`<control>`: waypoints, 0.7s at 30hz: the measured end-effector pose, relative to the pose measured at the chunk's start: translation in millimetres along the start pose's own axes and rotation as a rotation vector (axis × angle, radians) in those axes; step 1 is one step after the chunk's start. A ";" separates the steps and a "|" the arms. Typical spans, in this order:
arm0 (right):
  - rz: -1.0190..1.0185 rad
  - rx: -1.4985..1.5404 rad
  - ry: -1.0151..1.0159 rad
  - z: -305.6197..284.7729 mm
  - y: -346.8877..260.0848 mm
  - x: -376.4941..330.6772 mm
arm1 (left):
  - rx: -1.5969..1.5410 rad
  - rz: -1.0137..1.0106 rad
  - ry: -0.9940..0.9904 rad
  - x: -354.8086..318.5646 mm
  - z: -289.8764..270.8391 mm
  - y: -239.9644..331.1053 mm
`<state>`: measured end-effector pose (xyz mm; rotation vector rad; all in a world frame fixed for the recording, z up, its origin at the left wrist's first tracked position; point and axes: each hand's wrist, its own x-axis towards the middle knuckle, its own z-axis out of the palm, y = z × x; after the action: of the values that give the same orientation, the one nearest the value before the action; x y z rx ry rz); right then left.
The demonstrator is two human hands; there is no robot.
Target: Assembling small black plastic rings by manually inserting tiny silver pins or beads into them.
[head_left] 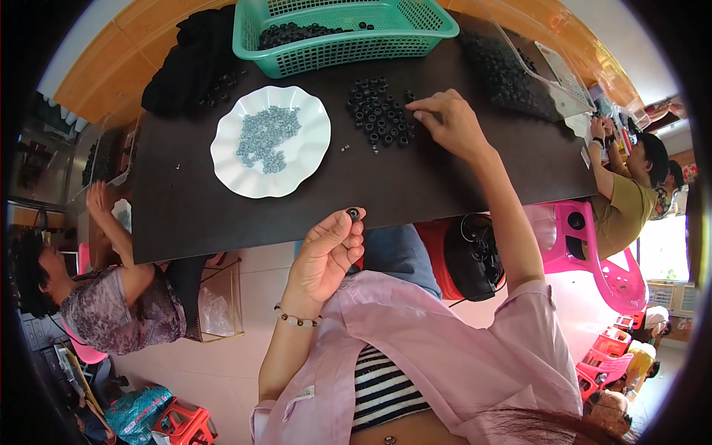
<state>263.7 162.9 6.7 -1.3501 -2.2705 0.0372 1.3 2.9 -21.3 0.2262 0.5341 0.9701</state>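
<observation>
Closest to the camera, a pink shirt over a striped top is seen, with both forearms coming up from it. One small black ring (354, 214) is pinched between thumb and fingertips of the left hand (326, 252), held just at the near edge of the dark table (460, 178). The right hand (449, 122) is stretched out further, fingers loosely spread and touching the edge of a pile of black rings (380, 113); nothing is seen clamped in it.

Just left of that pile, a white scalloped plate (311, 141) is loaded with small silvery metal bits (265, 137). Behind it, a green plastic basket (348, 44) with more black rings is parked at the far edge, a black cloth (185, 63) beside it on the left. A clear plastic tray (541, 81) of dark parts is set at the far right.

Bare tabletop is left between plate and near edge. Pale floor tiles, pink plastic chairs (601, 259) and other seated people at both sides can be made out.
</observation>
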 end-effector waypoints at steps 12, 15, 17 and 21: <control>0.388 1.226 -0.072 -46.5 -76.2 -56.0 | 0.070 0.061 -0.057 -10.6 19.9 -13.4; 0.275 1.304 -0.097 -44.4 -94.9 -68.7 | 0.092 0.078 -0.092 -13.9 25.2 -20.8; 0.261 1.331 -0.112 -47.7 -109.2 -73.5 | 0.099 0.092 -0.103 -15.4 26.1 -24.6; 0.254 1.354 -0.139 -46.0 -123.7 -76.7 | 0.086 0.093 -0.121 -18.0 26.1 -24.7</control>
<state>211.8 25.9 49.6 -0.8022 -1.4630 1.4647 24.8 -24.3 -3.5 0.3869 0.4575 1.0182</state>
